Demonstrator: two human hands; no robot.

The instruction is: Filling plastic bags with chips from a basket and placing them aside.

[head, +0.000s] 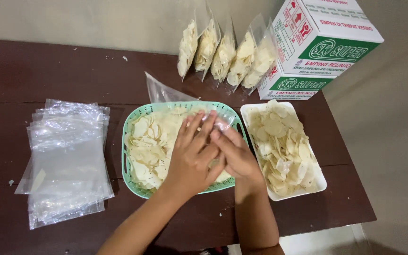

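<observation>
Nearest the camera, both forearms reach up over the front edge of the dark brown wooden table (20,71) and meet above the mint-green slotted plastic basket (129,158), which is heaped with thin, pale cream, round crackers (147,141). The left hand (192,158) lies flat, palm down, fingers spread and stretched out over the cracker pile. The right hand (234,153) sits just beside it, touching it, fingers loosely curled towards the left hand. Between the fingertips of both hands lies a clear, glossy plastic bag (220,120), crumpled, resting on the far right part of the basket; whether either hand actually pinches it cannot be told.

To the left of the basket, well apart from the hands, lies a loose stack of empty clear plastic bags (67,160). To the right, just beside the basket, stands a white rectangular tray (319,182) filled with the same crackers. Another clear empty bag (164,92) sticks up behind the basket. Further back, a row of filled cracker bags (227,52) leans upright near the wall, next to a white cardboard box with green and red print (324,45).
</observation>
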